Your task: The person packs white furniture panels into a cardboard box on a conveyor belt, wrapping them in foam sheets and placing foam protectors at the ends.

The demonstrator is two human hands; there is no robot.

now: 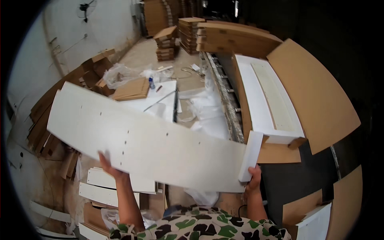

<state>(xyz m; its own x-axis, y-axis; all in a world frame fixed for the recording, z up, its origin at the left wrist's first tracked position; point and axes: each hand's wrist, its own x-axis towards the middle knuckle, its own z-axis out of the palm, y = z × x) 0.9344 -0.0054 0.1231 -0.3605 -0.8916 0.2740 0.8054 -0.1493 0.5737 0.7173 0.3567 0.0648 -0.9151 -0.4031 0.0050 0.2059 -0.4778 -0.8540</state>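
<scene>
The left hand [112,168] grips the lower edge of a long white panel [160,148], raised before the fingers; the right hand [253,183] grips a narrow white piece [251,157] at the panel's right end. Neither lies in the open carton [276,157] beyond the right fingers, where a pale panel [269,94] already sits. Other white boards [98,193] below the left fingers also remain outside.

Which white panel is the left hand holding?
The long panel with scattered dark dots, lifted across the view; the white boards at lower left lie unheld.
</scene>
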